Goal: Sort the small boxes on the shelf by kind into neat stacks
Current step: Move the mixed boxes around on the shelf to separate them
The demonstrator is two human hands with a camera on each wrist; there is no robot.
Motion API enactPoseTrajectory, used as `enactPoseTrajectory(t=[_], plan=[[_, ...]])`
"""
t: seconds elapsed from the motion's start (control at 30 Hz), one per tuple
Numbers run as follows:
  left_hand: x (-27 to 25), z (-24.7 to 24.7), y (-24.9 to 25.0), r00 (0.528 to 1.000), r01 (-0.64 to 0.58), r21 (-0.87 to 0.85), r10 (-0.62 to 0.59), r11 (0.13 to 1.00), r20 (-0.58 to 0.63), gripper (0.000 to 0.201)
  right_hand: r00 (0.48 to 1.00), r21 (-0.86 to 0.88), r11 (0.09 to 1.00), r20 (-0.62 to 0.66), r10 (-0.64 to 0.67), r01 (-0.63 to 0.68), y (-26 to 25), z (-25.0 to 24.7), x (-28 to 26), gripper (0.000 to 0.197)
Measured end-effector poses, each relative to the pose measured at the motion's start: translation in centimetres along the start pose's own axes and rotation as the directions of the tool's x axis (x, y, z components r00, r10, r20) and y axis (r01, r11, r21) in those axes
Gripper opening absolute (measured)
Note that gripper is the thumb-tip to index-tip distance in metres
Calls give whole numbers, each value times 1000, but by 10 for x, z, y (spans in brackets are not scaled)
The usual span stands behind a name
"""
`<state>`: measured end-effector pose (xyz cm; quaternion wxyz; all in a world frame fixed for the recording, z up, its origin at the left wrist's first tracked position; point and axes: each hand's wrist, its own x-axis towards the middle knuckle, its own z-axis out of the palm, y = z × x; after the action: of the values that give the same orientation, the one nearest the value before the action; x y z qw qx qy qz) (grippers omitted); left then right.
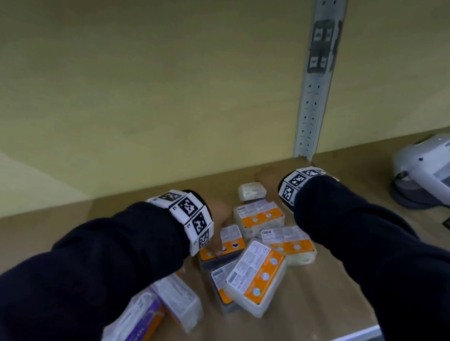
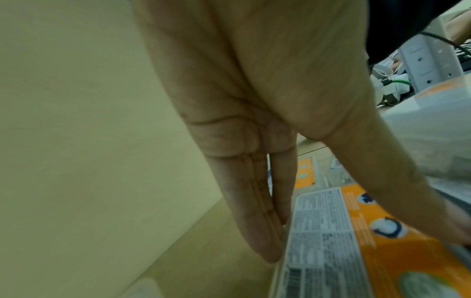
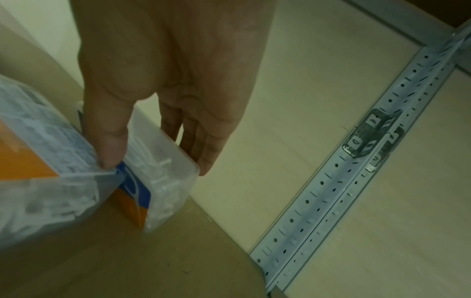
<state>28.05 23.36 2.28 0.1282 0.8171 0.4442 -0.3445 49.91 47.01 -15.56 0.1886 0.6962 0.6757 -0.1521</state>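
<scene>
Plastic box (image 3: 165,181) apparently pinched by right hand (image 3: 168,70).

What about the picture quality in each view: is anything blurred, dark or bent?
Head view: dim yellowish light, the box labels too soft to read. Left wrist view: the left hand is sharp, the orange label soft. Right wrist view: the clear box by the right hand is blurred.
</scene>
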Motion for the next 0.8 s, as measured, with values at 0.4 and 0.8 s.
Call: enactPoseTrajectory(t=[0.4, 0.8], plan=[[-1, 7, 16, 994, 94, 157, -84, 983, -67, 15, 983, 3, 1000, -186, -2, 3, -6, -52, -196, 42], [-14, -1, -12, 995, -88, -84, 83, 993, -61, 9, 965, 109, 986, -245, -94, 124, -30, -83, -284, 51]])
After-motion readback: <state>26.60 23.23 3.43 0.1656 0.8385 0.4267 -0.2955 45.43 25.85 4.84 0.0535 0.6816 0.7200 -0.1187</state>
